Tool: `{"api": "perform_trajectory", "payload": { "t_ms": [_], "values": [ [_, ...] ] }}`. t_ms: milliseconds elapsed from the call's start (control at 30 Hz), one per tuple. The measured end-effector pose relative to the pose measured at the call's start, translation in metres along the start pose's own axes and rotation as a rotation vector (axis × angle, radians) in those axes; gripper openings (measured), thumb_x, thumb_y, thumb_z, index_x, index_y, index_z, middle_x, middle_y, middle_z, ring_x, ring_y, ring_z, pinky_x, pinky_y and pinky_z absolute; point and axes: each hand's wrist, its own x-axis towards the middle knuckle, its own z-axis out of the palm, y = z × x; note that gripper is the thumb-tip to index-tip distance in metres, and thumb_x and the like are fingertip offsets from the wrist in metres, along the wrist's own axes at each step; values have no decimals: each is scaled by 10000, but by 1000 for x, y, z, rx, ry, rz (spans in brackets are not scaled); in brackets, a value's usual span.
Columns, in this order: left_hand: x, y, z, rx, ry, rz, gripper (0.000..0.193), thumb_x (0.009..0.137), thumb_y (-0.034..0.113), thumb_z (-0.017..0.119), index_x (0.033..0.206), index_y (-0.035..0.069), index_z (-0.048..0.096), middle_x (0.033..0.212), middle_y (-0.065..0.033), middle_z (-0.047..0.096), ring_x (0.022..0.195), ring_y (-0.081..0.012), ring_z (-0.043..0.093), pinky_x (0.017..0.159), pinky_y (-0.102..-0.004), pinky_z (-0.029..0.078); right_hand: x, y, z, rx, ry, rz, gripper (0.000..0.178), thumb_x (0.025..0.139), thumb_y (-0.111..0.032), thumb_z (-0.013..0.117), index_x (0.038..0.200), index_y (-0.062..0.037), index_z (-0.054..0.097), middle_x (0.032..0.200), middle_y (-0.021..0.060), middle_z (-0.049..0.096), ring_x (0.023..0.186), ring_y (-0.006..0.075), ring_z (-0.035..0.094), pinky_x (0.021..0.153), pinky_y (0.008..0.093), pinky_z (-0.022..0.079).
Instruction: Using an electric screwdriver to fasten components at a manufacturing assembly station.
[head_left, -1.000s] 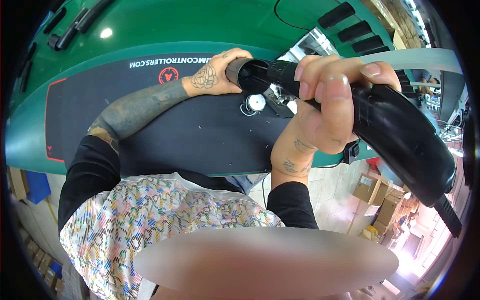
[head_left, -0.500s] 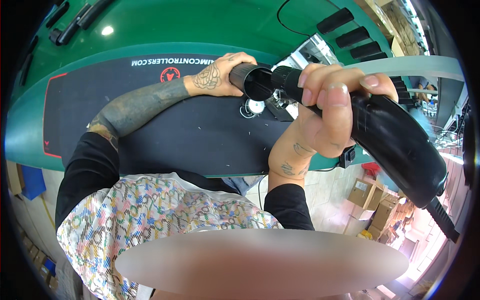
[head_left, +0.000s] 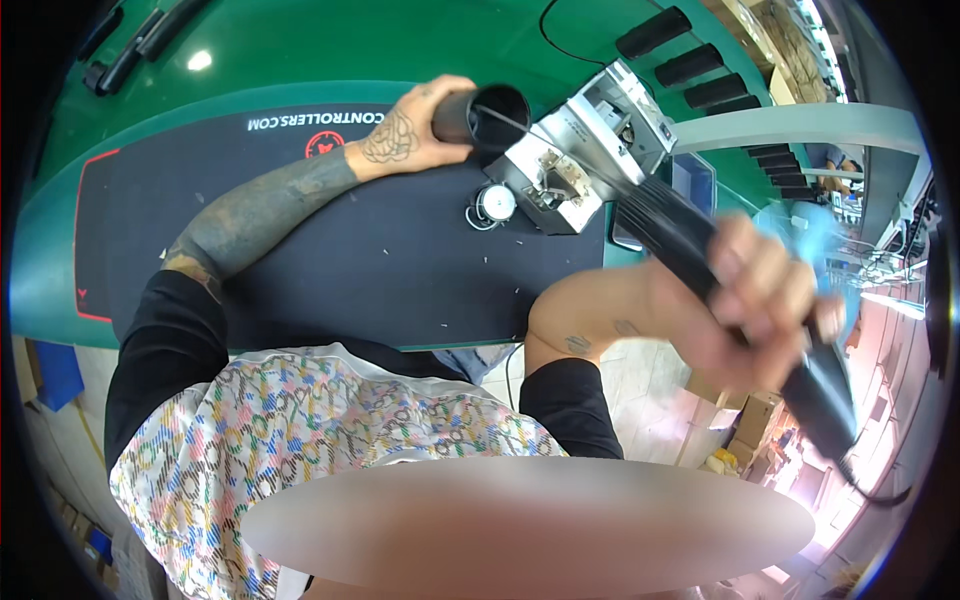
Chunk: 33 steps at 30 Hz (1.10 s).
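Observation:
A hollow black tube (head_left: 454, 118) is gripped in my left hand (head_left: 408, 128), its open end facing right. Fingers of my right hand (head_left: 752, 305), smeared by motion, wrap round a black corded handheld power tool (head_left: 672, 228). A thin rod stretches from the tool's tip to the mouth of the tube; whether its end lies inside cannot be made out. Below the tube, a small round white-topped object (head_left: 496, 203) with a wire loop rests on the dark mat (head_left: 350, 260).
A silver metal machine (head_left: 585, 135) stands behind the rod, right of the tube. Several black cylinders (head_left: 690, 65) lie in a row at the far right. A pale curved band (head_left: 800, 125) crosses there. More black parts (head_left: 140, 50) lie far left on the green table (head_left: 300, 45).
My right hand has drawn the power tool right and down, away from the tube, and the thin rod now shows. My left hand with the tube has shifted slightly left and up.

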Motion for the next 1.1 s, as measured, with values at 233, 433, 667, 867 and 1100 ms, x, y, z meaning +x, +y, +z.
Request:
{"api": "perform_trajectory", "payload": {
  "t_ms": [233,433,667,867,1100],
  "values": [
    [2,1,10,49,-30,85,656,591,125,767,1163,66,450,1111,-125,544,1000,-285,558,861,-352,447,1,-15,-6,-575,97,159,259,720,62,519,963,26,436,619,48,486,537,142,474,624,300,413],
    [1,2,3,14,-106,140,668,562,61,766,1156,52,459,1110,-108,543,1023,-270,554,875,-333,450,13,-2,-7,-723,241,449,272,748,22,525,1006,-20,451,639,60,463,495,159,438,534,324,387],
    [0,0,2,-17,-116,136,670,550,59,766,1149,50,467,1104,-112,554,1028,-270,558,868,-337,455,10,-56,-23,141,-13,229,258,839,-154,558,1058,-66,453,680,-33,488,583,87,503,613,265,411],
    [3,2,4,6,-160,146,662,549,62,764,1144,51,473,1093,-114,562,1029,-270,560,868,-340,455,0,-21,8,-199,1,82,233,807,-143,533,1008,-29,505,663,-14,463,549,104,466,579,314,367],
    [5,13,5,16,-163,96,654,572,84,761,1156,45,469,1104,-123,564,1024,-269,565,875,-336,451,-7,48,1,-403,69,152,335,765,111,468,1077,0,415,662,119,524,493,177,467,522,357,428]
  ]
}}
